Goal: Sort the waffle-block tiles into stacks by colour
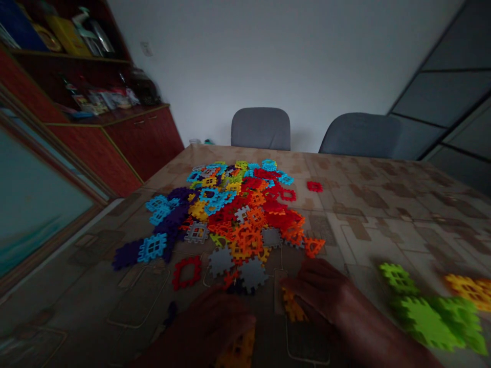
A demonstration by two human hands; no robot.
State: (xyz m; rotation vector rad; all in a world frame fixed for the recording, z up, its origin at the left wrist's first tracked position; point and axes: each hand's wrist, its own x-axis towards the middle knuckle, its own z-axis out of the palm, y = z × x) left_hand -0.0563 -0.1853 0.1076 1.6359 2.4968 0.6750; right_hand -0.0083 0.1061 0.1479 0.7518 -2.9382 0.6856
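Observation:
My left hand [215, 324] is low in the middle of the view, dark and slightly blurred. Its fingers are closed on a yellow-orange interlocking tile [243, 352], partly hidden under them. To the right, my right hand [326, 291] pinches another yellow-orange tile [293, 307] between thumb and fingers. The two tiles are apart, close to the tabletop. Just beyond my hands lie grey notched tiles [253, 274] and a red square frame [186, 272], at the near edge of a big heap of mixed toy tiles [249, 237].
Green tiles [427, 322] form a group at the right, with yellow tiles [470, 291] beside them. One red frame [315, 186] lies apart behind the heap. Two grey chairs [261, 128] stand at the table's [364, 189] far edge. A wooden cabinet [141, 143] is at the left.

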